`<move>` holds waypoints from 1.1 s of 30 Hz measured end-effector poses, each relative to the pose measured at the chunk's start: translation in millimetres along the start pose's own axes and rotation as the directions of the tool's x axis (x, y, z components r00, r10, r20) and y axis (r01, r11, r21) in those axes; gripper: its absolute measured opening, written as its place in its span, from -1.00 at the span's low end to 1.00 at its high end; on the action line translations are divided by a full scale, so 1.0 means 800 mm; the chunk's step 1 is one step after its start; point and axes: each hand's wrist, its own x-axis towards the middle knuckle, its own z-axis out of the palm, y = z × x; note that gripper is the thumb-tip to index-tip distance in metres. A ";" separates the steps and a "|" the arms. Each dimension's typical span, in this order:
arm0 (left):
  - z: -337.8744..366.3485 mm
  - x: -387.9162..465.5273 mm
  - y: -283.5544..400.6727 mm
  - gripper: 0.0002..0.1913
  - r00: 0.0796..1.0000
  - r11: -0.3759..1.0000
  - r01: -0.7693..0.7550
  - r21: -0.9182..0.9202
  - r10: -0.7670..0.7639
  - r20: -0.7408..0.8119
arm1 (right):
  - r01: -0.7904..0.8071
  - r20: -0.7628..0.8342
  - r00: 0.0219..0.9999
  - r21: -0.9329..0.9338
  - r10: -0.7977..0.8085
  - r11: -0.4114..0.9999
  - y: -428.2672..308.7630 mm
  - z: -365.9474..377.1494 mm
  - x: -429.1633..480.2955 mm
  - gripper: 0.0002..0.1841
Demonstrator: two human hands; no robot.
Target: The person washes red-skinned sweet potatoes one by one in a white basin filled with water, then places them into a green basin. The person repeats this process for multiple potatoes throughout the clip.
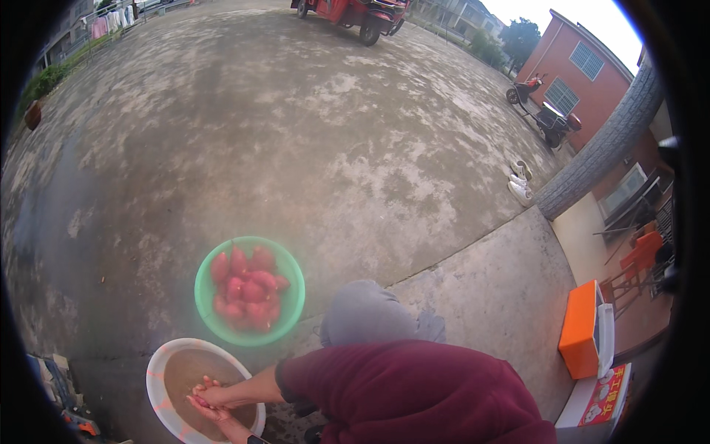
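Observation:
Both of my hands are together in a white basin (158, 388) of murky brown water. My right hand (213, 394) lies over a small reddish-purple root, apparently a sweet potato (201, 401). Below it in the picture, my left hand (212, 413) cups the same root, with a dark band at that wrist. Part of the root is hidden by the fingers. Just beyond the basin stands a green plastic basin (299, 277) holding several red-skinned sweet potatoes (252, 291).
Concrete ground (266, 139) spreads around the basins. An orange box (577, 327) with a white lid and a printed white box (571, 408) stand at right. White shoes (520, 188) lie by a round pillar (602, 144). Farther off are a scooter (546, 119) and a red three-wheeler (355, 11).

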 end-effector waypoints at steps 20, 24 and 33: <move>-0.158 0.053 -0.037 -0.56 0.841 0.884 0.414 0.215 -0.282 -0.461 | 0.163 0.208 0.973 -0.337 -0.095 0.927 0.091 -0.003 0.034 -0.59; -0.139 0.051 -0.032 -0.51 0.889 0.887 0.383 0.256 -0.280 -0.361 | 0.065 0.011 0.998 -0.476 -0.068 0.877 0.078 0.000 0.037 -0.59; 0.001 0.006 -0.021 -0.52 0.987 0.971 -0.135 0.198 0.150 -0.059 | -0.484 0.420 0.860 0.492 0.290 0.723 0.075 0.018 0.075 -0.52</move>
